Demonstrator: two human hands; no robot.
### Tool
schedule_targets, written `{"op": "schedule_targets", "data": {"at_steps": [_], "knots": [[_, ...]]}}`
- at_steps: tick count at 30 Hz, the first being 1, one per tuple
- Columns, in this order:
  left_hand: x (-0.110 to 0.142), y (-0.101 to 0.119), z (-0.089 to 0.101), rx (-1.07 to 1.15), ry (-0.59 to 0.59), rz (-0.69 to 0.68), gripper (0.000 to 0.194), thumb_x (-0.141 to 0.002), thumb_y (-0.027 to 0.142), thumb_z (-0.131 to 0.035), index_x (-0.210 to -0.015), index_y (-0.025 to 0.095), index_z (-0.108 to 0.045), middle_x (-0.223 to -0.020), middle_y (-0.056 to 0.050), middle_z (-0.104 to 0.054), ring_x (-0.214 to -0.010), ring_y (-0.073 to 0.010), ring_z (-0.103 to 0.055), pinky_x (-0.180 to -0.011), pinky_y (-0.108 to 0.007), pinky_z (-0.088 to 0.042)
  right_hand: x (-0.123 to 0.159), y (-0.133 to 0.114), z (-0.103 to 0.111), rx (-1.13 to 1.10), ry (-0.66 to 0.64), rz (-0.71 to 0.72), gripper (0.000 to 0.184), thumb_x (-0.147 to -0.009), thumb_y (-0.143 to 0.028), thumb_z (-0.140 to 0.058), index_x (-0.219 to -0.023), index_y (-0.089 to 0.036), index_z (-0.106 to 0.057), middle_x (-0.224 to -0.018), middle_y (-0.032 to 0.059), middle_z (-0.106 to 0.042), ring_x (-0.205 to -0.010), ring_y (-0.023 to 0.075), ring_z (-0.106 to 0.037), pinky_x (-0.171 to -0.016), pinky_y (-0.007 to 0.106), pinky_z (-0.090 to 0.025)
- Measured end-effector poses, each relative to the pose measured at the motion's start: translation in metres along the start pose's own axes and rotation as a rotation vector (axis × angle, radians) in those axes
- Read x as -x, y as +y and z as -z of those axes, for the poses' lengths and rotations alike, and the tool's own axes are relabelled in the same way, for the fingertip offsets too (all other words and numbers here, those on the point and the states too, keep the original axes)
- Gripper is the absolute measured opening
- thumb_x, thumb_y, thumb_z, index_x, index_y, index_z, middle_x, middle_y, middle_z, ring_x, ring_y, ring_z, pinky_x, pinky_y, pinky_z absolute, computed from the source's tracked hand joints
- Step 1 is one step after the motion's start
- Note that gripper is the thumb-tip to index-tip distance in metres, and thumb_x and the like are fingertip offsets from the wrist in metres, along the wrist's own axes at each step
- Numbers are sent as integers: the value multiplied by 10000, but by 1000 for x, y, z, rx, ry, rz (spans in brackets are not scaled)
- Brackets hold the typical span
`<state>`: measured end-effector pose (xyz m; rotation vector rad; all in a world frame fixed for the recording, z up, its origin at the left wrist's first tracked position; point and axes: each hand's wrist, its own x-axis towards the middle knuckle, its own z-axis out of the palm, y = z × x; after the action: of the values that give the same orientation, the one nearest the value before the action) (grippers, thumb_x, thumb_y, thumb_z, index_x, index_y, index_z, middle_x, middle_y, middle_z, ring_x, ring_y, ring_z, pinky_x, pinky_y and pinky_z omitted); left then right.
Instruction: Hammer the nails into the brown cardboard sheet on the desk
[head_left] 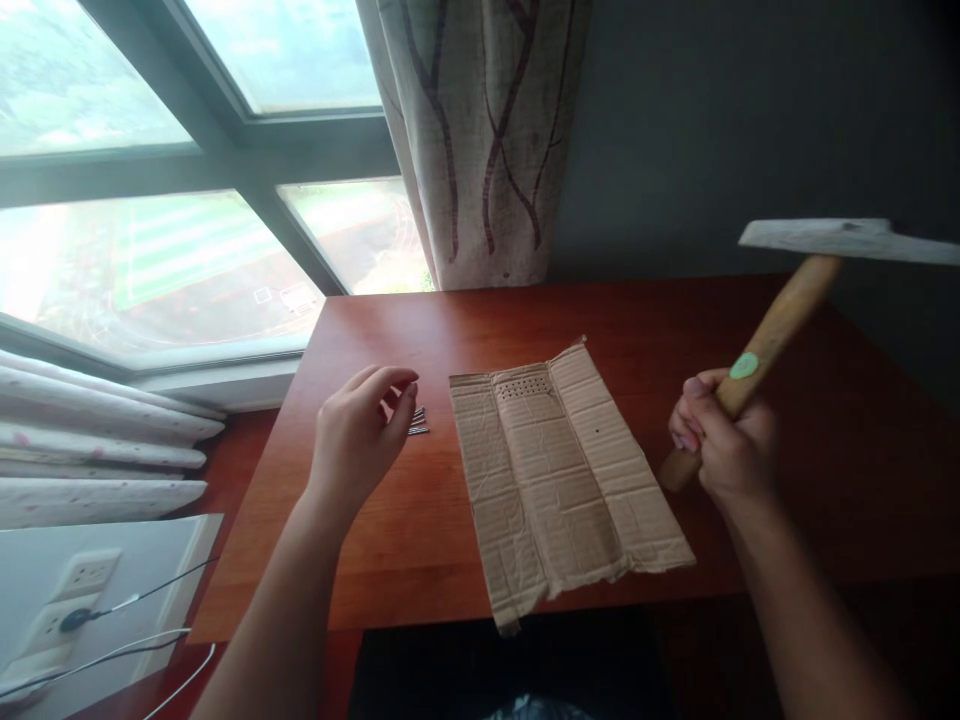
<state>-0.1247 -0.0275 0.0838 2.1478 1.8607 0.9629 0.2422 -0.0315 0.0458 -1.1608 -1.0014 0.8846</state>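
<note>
My right hand (721, 440) is closed around the wooden handle of a hammer (780, 325), whose pale metal head is raised at the right above the table. My left hand (360, 430) hovers over a small pile of nails (418, 421) on the table, fingers curled loosely and apart, holding nothing I can see. Between the hands lies a flat, creased piece of cardboard (559, 480) with a grid of small holes near its far edge and one dark dot in its middle.
The reddish wooden table (615, 320) stands against a dark wall, with a patterned curtain (480, 130) and a large window (172, 200) behind. At lower left are a wall socket with a plugged cable (75, 615) and folded bedding (90, 450).
</note>
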Motion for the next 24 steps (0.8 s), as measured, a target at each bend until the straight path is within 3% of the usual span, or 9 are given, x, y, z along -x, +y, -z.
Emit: {"op": "schedule_targets", "data": {"at_steps": [3,7,11,14,19,21,24], "knots": [[16,-28,-2,-55,-40,77,155,-953,290,-583,-968,203,-711,-865,-8,-716,-653,-132,-636,-627,-250,-463,-10,7,2,-43,28,75,342,-948,-462,-702,-769,-221,-537,-498,-103,-379,-361,63,-342,-359,220,-303],[31,-48,-5,-142,-144,81,197,-964,327,-556,-961,211,-716,-883,-18,-729,-683,-149,-656,-641,-260,-453,-14,24,3,9,73,154,334,-945,-483,-700,-788,-213,-580,-484,-98,-400,-368,70,-362,-364,223,-307],[37,-53,-9,-221,-288,40,242,-983,323,-510,-970,215,-726,-952,-36,-741,-723,-167,-673,-643,-270,-449,-13,35,-1,76,83,207,301,-950,-481,-689,-865,-195,-650,-481,-96,-408,-372,79,-370,-373,237,-307],[39,-52,-12,-314,-368,19,249,-990,290,-495,-1001,226,-736,-1015,-45,-741,-790,-194,-690,-638,-283,-445,-13,37,-3,79,107,240,310,-957,-468,-679,-808,-204,-614,-493,-90,-417,-383,85,-384,-385,245,-320],[43,-49,-15,-479,-415,-73,295,-1043,278,-442,-1083,242,-732,-1071,-54,-718,-874,-218,-696,-601,-299,-414,-11,33,-1,12,16,322,357,-967,-446,-669,-734,-227,-510,-581,-59,-482,-512,127,-533,-513,293,-478],[43,-49,-15,-534,-429,-102,286,-1049,274,-445,-1088,235,-725,-1060,-58,-708,-865,-222,-692,-596,-306,-410,-8,32,1,-17,-42,277,358,-979,-434,-657,-733,-229,-495,-575,-65,-466,-488,118,-504,-476,275,-440],[39,-45,-14,-596,-484,-139,261,-1038,228,-456,-1080,211,-713,-1038,-71,-695,-850,-229,-686,-596,-310,-417,-3,30,1,-55,-54,208,402,-980,-429,-658,-704,-230,-445,-526,-87,-390,-413,85,-371,-397,237,-280]]}}
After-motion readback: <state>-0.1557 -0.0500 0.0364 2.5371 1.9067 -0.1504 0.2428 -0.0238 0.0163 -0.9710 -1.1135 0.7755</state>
